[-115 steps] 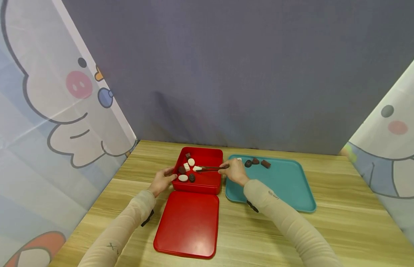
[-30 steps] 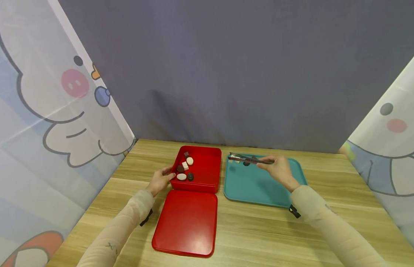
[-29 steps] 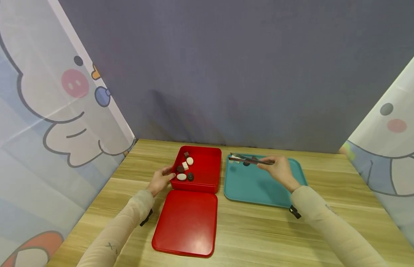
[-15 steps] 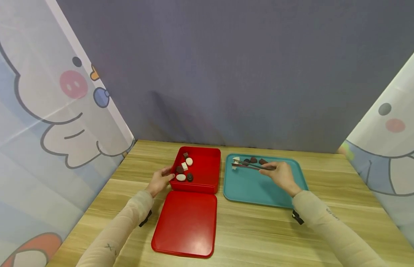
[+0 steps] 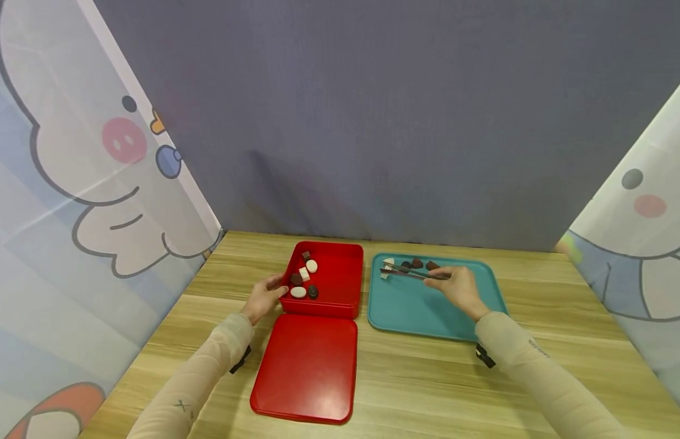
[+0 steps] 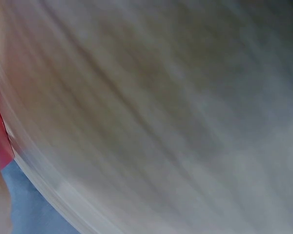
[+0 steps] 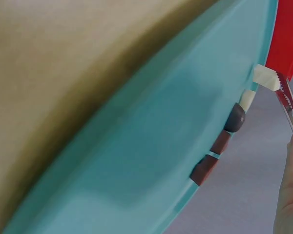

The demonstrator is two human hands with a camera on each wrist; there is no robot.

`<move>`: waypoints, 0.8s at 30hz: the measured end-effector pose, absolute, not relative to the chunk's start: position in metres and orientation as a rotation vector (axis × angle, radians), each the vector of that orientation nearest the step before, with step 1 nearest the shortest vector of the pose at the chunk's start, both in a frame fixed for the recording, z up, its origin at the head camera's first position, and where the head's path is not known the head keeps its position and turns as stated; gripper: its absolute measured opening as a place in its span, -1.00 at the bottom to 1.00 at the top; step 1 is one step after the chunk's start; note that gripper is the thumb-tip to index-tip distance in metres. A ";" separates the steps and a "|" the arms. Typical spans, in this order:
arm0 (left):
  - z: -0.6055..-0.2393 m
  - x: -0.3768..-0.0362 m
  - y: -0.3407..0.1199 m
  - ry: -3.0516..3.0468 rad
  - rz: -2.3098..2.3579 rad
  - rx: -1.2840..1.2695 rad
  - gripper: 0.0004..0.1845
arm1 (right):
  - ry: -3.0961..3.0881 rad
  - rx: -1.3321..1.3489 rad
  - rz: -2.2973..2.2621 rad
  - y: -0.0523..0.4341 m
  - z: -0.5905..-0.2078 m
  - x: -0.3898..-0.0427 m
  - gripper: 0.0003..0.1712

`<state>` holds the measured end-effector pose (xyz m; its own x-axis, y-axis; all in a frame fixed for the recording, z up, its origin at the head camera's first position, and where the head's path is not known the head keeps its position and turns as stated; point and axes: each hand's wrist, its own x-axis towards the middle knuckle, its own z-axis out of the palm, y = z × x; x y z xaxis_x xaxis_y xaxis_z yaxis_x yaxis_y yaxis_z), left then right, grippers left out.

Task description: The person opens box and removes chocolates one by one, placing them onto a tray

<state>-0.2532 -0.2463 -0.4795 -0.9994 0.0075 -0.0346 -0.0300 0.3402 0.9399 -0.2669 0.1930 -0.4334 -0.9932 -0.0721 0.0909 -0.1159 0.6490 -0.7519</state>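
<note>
My left hand (image 5: 264, 297) grips the left wall of the red box (image 5: 340, 305), thumb over the rim. Inside lie white and dark chocolate-like pieces, among them a white oval piece (image 5: 298, 292) and a dark round one (image 5: 313, 292). My right hand (image 5: 458, 288) pinches dark tongs (image 5: 411, 271) over the back left of the blue tray (image 5: 428, 323). Beside the tongs' toothed tips is a white block (image 7: 265, 77); whether they clamp it I cannot tell. A second white piece (image 7: 247, 100) lies close by, followed by a dark oval piece (image 7: 235, 118) and two brown pieces (image 7: 203, 169).
A flat red lid (image 5: 307, 372) lies on the wooden table (image 5: 417, 384) in front of the red box. A grey backdrop (image 5: 340, 122) stands behind the table, with printed cloths (image 5: 99, 183) at both sides. Mostly blurred table fills the left wrist view.
A white piece held in the tongs inside the red box has gone to the blue tray. The right hand moved right with the tongs, then lowered them slightly. The left hand stayed on the box.
</note>
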 end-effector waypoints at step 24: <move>-0.479 -0.253 -0.247 2.516 1.816 -0.030 -0.48 | -2.862 0.127 1.284 0.212 -0.443 -0.259 -0.59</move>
<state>-0.2531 -0.2470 -0.4789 -0.9991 0.0069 -0.0430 -0.0386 0.3150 0.9483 -0.2594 0.2125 -0.4431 -0.9967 -0.0728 0.0349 -0.0744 0.6622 -0.7456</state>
